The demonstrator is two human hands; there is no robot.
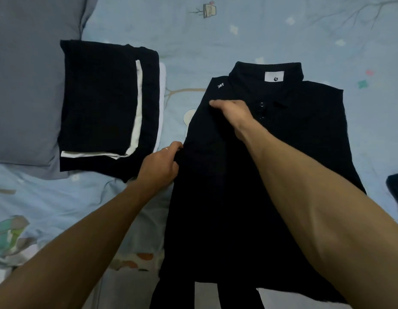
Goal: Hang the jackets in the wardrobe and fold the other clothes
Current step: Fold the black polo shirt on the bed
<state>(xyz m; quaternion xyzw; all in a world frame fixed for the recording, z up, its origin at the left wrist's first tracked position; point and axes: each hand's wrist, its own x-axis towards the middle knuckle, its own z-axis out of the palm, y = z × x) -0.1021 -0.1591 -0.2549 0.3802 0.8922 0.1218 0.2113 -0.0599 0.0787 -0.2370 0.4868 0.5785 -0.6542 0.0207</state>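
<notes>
- I'm looking down at a black polo shirt (271,152) spread front-up on the bed (282,30), collar at the far end and hem towards me.
- My left hand (159,167) pinches a fold of fabric at the shirt's left edge, about mid-body; the fingers are curled into the cloth.
- My right hand (232,113) reaches across to the left shoulder area just below the small white lettering (220,85). The fingertips press or nip the cloth there, but I cannot tell which, since the knuckles hide the grip.
- I judge the shirt light, limp and not slippery: a soft knit that will sag wherever it is not supported, so two holds along one side seem right for turning that side inward.
- The best places to hold look like the shoulder seam and the side edge, where the cloth is doubled. The buttons (261,104) on the placket and the collar (267,70) with its white label (274,76) are best left flat.
- The bed is a soft, pale blue printed sheet, so creases may transfer and firm pressing will sink.
- To the left sits a folded stack (108,108) of dark and white clothes, partly over a grey pillow (26,85), near the shirt but apart from it.
- Another dark garment (396,188) shows at the right edge.
</notes>
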